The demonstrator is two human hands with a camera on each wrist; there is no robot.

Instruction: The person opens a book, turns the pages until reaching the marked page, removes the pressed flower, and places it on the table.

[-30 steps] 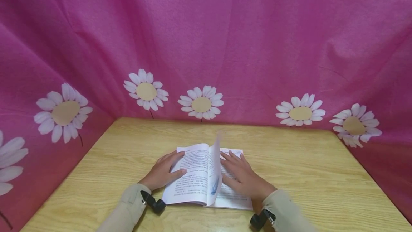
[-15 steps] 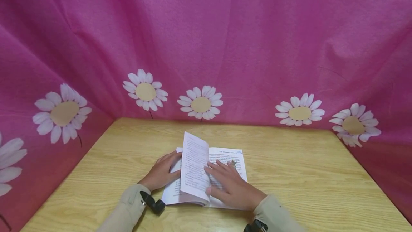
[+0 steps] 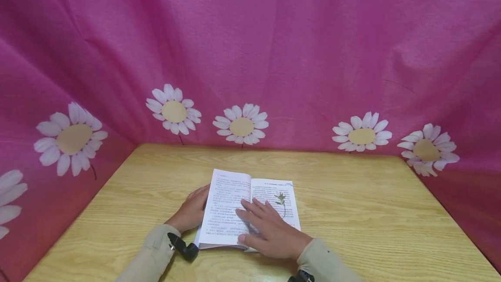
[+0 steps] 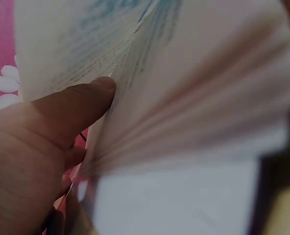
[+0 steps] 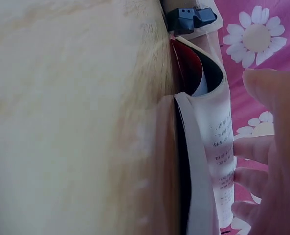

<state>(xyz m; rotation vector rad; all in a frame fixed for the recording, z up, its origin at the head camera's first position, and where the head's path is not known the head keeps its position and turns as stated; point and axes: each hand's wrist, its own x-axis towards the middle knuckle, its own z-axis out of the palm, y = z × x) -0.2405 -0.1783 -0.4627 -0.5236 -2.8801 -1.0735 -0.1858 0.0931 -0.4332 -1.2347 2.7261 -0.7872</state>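
Wooden worktop (image 3: 352,212) carrying an open book (image 3: 250,206) near its front edge, backed by a pink cloth (image 3: 274,55) printed with white daisies. Head view: the right hand (image 3: 270,229) lies flat on the book with fingers straight and spread, pressing the pages beside the gutter, its grip released; a small pressed sprig (image 3: 281,200) rests on the right page just beyond the fingertips. The left hand (image 3: 192,212) sits at the book's left edge, fingers tucked under the raised left pages. Left wrist view: the left hand's thumb (image 4: 81,105) presses against the fanned page edges (image 4: 184,107), the fingers curled behind them, so the grip grasps that stack. Right wrist view: the book (image 5: 211,142) is seen edge-on upon the worktop (image 5: 76,122), the right hand's straight fingers (image 5: 252,149) touching its top page.
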